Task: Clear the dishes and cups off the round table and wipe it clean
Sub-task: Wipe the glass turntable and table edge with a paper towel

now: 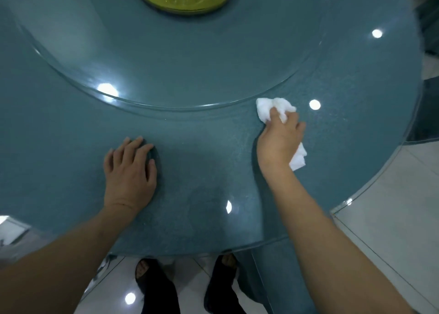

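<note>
our right hand [280,138] grips a crumpled white cloth [273,108] against the round table [202,135]; cloth shows past the fingers and beside the wrist. our left hand [130,171] rests flat, fingers relaxed, well left of that grip.

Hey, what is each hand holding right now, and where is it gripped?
The right hand grips a crumpled white cloth around its middle, both ends sticking out. The left hand holds nothing; it rests flat on the table.
</note>
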